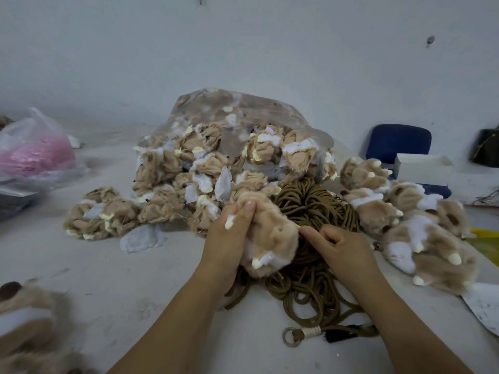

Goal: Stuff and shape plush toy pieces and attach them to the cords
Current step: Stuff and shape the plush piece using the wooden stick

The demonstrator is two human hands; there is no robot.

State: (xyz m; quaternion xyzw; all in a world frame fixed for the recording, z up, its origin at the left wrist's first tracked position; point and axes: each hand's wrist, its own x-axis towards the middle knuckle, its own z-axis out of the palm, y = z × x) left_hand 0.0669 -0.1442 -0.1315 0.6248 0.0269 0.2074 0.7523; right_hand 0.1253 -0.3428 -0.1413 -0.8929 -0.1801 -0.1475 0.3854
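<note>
My left hand (229, 238) grips a tan and white plush piece (270, 238) with cream claws, thumb pressed on its top. My right hand (340, 244) has its fingers curled and pinches at the piece's right edge, where something thin and pale shows. Under both hands lies a tangle of brown cords (310, 268), one end carrying a metal ring (291, 337). Behind stands a clear plastic bag (243, 109) full of inside-out tan plush pieces, with several spilled at its left (102, 214). A pile of turned plush paws (413, 225) lies to the right.
A plastic bag with pink material (35, 155) sits at the far left. A blue chair (397, 141) and a white box (424, 168) stand at the back right. Another plush piece (24, 314) lies at the lower left. Paper (483, 306) and a yellow item (486, 241) lie at the right edge.
</note>
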